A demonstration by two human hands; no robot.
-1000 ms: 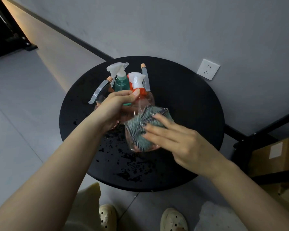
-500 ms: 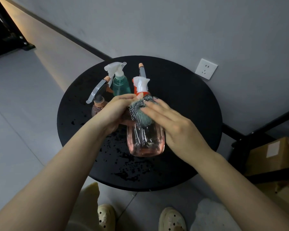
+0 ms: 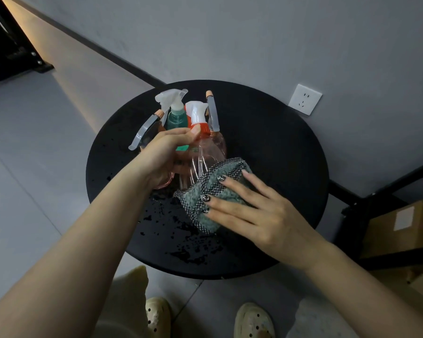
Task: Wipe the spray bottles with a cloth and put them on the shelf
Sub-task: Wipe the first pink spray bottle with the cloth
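Observation:
A clear pink spray bottle [image 3: 206, 154] with a white and orange trigger head is tilted over the round black table [image 3: 274, 152]. My left hand [image 3: 167, 152] grips it by the neck and shoulder. My right hand [image 3: 249, 211] presses a grey-green cloth [image 3: 213, 191] with a checked border flat against the bottle's lower body. Behind stand a teal spray bottle [image 3: 177, 118] with a white head and two pink bottles with grey triggers, one at the left [image 3: 144, 132] and one at the right [image 3: 212, 111], partly hidden.
Water drops [image 3: 181, 230] lie on the near part of the table. A black metal shelf frame [image 3: 366, 208] with a cardboard box [image 3: 401, 228] stands at the right. A wall socket [image 3: 304, 99] is behind the table. My feet in pale clogs [image 3: 253, 320] show below.
My right hand has slid the cloth down from the bottle's neck to its lower body. The bottle now tilts more, its base nearer to me.

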